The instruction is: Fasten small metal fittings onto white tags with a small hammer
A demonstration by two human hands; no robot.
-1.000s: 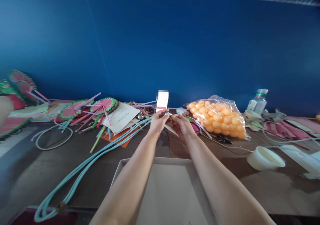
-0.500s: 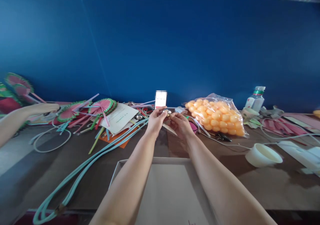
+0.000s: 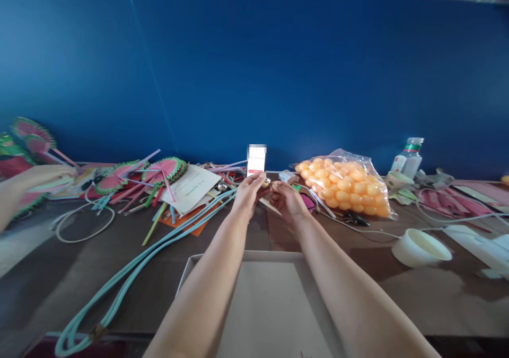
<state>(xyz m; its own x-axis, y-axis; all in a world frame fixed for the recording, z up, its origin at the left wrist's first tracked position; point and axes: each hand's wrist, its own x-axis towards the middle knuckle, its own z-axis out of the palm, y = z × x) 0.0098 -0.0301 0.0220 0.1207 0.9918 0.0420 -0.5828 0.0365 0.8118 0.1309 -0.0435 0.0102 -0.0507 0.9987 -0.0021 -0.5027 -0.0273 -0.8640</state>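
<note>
My left hand (image 3: pixel 249 192) is closed on a small shiny gold-coloured object (image 3: pixel 266 181), just in front of a lit phone (image 3: pixel 256 160) standing against the blue wall. Close by on the right, my right hand (image 3: pixel 289 199) has its fingers pinched together; what they hold, if anything, is too small to name. A thin pale strip (image 3: pixel 270 206) slants below and between the two hands. Under my forearms lies an open grey box (image 3: pixel 270 299) at the table's front.
Left are watermelon-patterned paper fans (image 3: pixel 165 171), papers (image 3: pixel 191 188) and pale blue tubing (image 3: pixel 131 268). Another person's hand (image 3: pixel 51 175) reaches in there. Right are a bag of orange balls (image 3: pixel 350 185), a tape roll (image 3: pixel 421 247) and a bottle (image 3: pixel 407 159).
My right fingers have curled slightly and sit a little apart from the gold-coloured object. At the left, the other person's hand has moved left, away from a small dark item.
</note>
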